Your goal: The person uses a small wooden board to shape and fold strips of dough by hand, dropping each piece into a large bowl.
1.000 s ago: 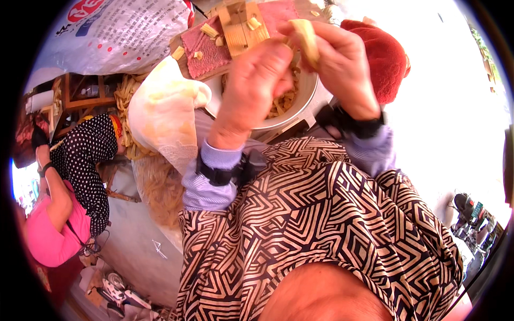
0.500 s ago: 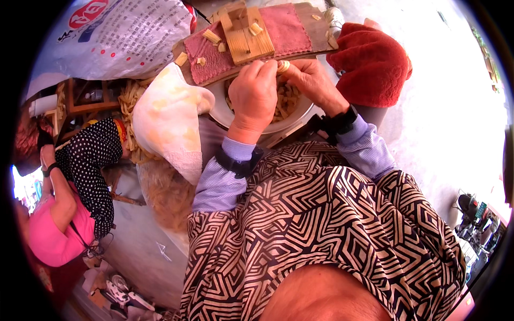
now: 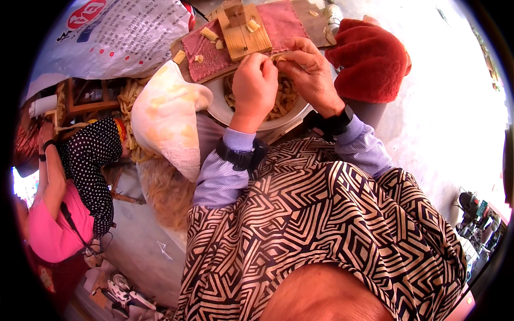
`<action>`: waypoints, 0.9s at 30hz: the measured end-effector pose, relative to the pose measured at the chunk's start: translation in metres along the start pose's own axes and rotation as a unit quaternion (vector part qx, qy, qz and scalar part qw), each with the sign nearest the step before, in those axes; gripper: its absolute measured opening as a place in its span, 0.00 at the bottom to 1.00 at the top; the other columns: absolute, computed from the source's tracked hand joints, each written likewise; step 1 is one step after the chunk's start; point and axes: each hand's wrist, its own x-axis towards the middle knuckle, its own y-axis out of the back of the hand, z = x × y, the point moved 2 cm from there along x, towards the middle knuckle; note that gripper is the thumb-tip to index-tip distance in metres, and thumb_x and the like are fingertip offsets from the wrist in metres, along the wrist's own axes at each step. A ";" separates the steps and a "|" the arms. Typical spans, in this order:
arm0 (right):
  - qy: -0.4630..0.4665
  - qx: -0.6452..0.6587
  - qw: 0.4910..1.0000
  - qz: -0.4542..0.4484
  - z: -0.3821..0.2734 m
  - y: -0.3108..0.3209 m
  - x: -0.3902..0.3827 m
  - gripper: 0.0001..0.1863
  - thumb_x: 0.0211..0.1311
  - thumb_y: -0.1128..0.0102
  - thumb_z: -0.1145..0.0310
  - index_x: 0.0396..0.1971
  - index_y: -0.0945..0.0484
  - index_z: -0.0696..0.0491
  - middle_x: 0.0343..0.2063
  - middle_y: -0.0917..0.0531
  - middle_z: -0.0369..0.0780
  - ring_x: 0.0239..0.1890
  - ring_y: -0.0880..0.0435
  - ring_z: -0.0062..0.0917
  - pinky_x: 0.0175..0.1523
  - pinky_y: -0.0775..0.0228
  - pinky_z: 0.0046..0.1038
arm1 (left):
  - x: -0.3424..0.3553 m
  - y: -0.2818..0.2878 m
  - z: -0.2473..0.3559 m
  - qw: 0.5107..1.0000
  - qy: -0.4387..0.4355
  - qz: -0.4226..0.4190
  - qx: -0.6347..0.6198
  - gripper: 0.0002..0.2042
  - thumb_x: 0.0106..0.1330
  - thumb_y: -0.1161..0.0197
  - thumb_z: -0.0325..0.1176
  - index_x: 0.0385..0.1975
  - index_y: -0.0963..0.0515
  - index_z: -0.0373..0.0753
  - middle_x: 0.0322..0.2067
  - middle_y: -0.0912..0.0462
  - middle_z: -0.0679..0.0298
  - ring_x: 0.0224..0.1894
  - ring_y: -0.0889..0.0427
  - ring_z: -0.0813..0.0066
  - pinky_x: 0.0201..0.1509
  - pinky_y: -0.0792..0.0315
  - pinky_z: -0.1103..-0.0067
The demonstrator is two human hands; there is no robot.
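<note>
Both hands meet above a white basin (image 3: 218, 108) that holds pale yellow strips (image 3: 284, 104). My left hand (image 3: 254, 90) is closed, its fingertips hidden on the far side. Beside it, my right hand (image 3: 310, 72) pinches a small yellowish strip (image 3: 278, 59) between thumb and forefinger. Whether the left fingers also grip that strip is hidden. Just beyond my hands, a wooden block (image 3: 247, 40) sits on a pink cloth (image 3: 278, 24) laid over a wooden board (image 3: 318, 24). A few short yellow pieces (image 3: 209, 34) lie on the cloth and block.
A whitish cloth (image 3: 163, 115) covers my left knee and a dark red cloth (image 3: 369, 59) my right. More strips (image 3: 128, 101) are heaped at the left by a large printed sack (image 3: 123, 40). A co-worker in a pink top (image 3: 56, 224) sits at the far left.
My right hand has turned more upright, its fingers lifting and bending over the strip. My left hand stays closed in nearly the same place. The co-worker's arms have shifted.
</note>
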 end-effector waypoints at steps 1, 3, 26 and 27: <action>0.004 -0.001 1.000 0.009 0.003 0.001 -0.001 0.08 0.48 0.36 0.77 0.30 0.19 0.60 0.41 0.23 0.40 0.47 0.25 0.30 0.50 0.32 0.25 | -0.002 -0.002 0.000 0.993 0.075 -0.025 -0.082 0.08 0.64 0.43 0.33 0.31 0.24 0.34 0.22 0.26 0.64 0.23 0.25 0.73 0.26 0.32 0.74; 0.002 0.007 0.999 0.031 0.006 0.001 -0.001 0.07 0.48 0.36 0.77 0.30 0.19 0.60 0.41 0.23 0.40 0.46 0.25 0.30 0.49 0.32 0.25 | -0.019 -0.007 0.006 0.880 0.344 -0.078 -0.319 0.11 0.67 0.44 0.36 0.29 0.24 0.34 0.18 0.30 0.70 0.18 0.33 0.85 0.18 0.40 0.83; -0.181 0.132 0.920 -0.320 -0.012 0.025 0.059 0.05 0.56 0.40 0.74 0.31 0.19 0.58 0.24 0.19 0.32 0.27 0.22 0.12 0.35 0.28 0.15 | 0.016 0.057 0.019 0.990 -0.075 -0.102 0.065 0.05 0.64 0.41 0.30 0.34 0.22 0.36 0.22 0.25 0.65 0.22 0.27 0.76 0.26 0.33 0.78; -0.172 0.126 0.928 -0.305 -0.015 0.025 0.057 0.04 0.56 0.40 0.75 0.31 0.19 0.58 0.24 0.19 0.31 0.27 0.22 0.11 0.35 0.29 0.14 | 0.015 0.058 0.018 0.991 -0.023 -0.127 0.036 0.06 0.65 0.42 0.30 0.33 0.22 0.35 0.21 0.25 0.67 0.22 0.29 0.79 0.26 0.34 0.80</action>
